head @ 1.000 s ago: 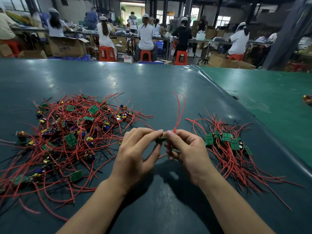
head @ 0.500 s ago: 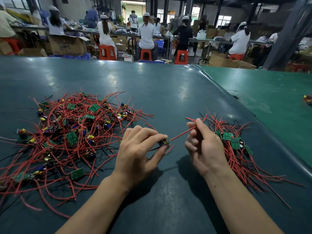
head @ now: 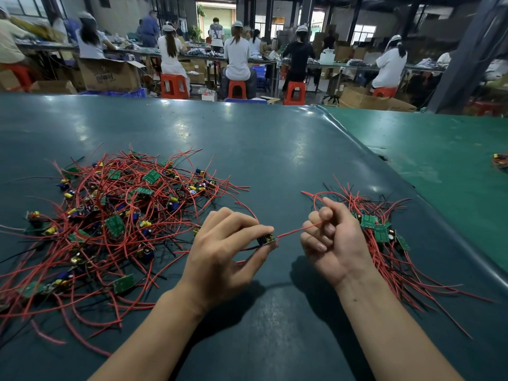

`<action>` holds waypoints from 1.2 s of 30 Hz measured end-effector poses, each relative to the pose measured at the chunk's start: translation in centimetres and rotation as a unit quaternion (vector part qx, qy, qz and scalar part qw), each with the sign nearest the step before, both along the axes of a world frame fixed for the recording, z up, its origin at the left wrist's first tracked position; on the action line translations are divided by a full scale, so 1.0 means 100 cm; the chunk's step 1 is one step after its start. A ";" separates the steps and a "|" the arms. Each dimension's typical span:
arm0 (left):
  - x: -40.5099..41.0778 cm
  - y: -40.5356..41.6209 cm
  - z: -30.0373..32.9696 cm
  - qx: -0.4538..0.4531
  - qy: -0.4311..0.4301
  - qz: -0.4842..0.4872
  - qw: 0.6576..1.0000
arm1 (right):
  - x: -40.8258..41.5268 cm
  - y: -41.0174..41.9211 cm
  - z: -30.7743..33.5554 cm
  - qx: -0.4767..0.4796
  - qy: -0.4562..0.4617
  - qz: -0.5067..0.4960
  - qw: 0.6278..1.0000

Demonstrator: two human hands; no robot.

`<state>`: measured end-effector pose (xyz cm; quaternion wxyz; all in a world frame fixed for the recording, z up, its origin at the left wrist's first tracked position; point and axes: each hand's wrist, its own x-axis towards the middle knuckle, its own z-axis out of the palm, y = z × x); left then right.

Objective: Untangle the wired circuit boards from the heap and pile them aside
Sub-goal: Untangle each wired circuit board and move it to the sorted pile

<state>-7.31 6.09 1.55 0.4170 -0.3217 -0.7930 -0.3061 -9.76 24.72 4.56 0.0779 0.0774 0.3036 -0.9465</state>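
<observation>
A big tangled heap (head: 110, 224) of small green circuit boards with red and black wires lies on the left of the dark green table (head: 261, 149). A smaller pile (head: 382, 235) of sorted boards lies on the right. My left hand (head: 228, 254) pinches one small circuit board (head: 266, 239) between thumb and fingers, just above the table between the two piles. Its red wire (head: 291, 233) runs taut to my right hand (head: 330, 240), whose curled fingers grip it. The wire's free end curves up and over beyond that fist.
A lighter green table (head: 439, 160) adjoins on the right, with a small bundle of wires (head: 500, 161) at its far edge. Beyond the table, several people sit on red stools at benches among cardboard boxes.
My hands were together on the board; the right hand has slid out to the right along the red wire, pulling it straight, while the left hand keeps hold of the board.
</observation>
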 end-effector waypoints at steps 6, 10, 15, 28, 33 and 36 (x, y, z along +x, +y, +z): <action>-0.001 -0.003 -0.003 0.008 -0.006 0.007 1.000 | 0.000 0.001 0.001 -0.007 -0.007 -0.012 1.000; -0.001 -0.004 -0.003 0.010 -0.007 0.003 1.000 | 0.001 0.004 0.002 -0.041 -0.015 0.001 0.999; 0.000 -0.003 -0.003 0.022 -0.009 0.008 1.000 | 0.002 0.003 0.001 -0.058 0.009 0.013 0.998; -0.002 -0.002 -0.002 0.036 -0.007 0.032 0.999 | 0.011 -0.017 -0.010 0.312 0.147 0.038 0.938; -0.001 -0.001 -0.001 0.048 0.002 0.027 0.998 | 0.002 0.004 0.000 0.231 0.111 -0.110 0.960; -0.001 0.000 -0.002 0.044 0.009 0.020 0.999 | 0.000 0.008 0.002 0.203 0.084 -0.158 0.963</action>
